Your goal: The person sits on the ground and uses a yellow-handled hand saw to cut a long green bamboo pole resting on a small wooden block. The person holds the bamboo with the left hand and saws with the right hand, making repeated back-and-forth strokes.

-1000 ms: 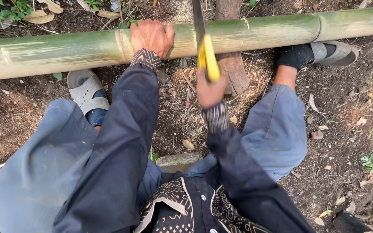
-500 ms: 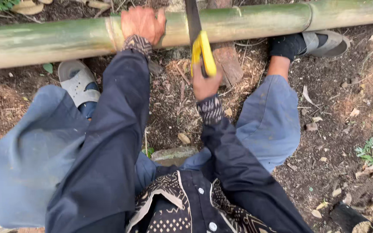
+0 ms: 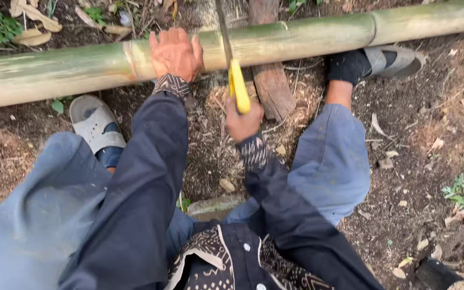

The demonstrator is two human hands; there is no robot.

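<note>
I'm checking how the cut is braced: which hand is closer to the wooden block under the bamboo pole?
Right. The right hand grips the saw's yellow handle just beside the wooden block; the left hand presses on the bamboo pole farther left.

- We see soft, even daylight, bright enough everywhere; no hard shadows fall on the soil point(image 3: 414, 161)
- We note a pale sheen along the top of the bamboo pole point(image 3: 307, 37); no harsh glare
- We find the middle sharp; the dark sleeves point(image 3: 151, 182) at the bottom look slightly soft and stretched
</note>
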